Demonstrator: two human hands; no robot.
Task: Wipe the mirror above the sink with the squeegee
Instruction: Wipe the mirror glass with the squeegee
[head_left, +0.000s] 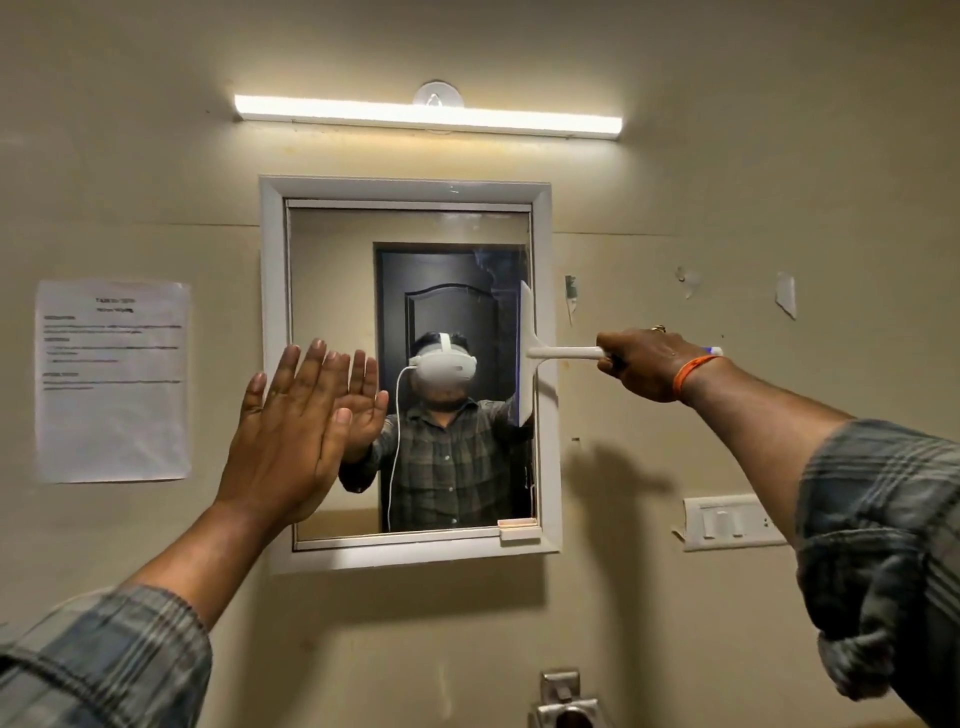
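The white squeegee (525, 353) stands with its blade upright against the right edge of the mirror (332, 291), in the middle of the frame. The right hand (647, 364) has its grip clenched around the handle, just right of the mirror frame. The left hand (291, 426) is released, fingers straight, flat on the lower left of the glass. A paper sheet (111, 382) hangs on the wall at the left, and a lamp (426, 117) shines above.
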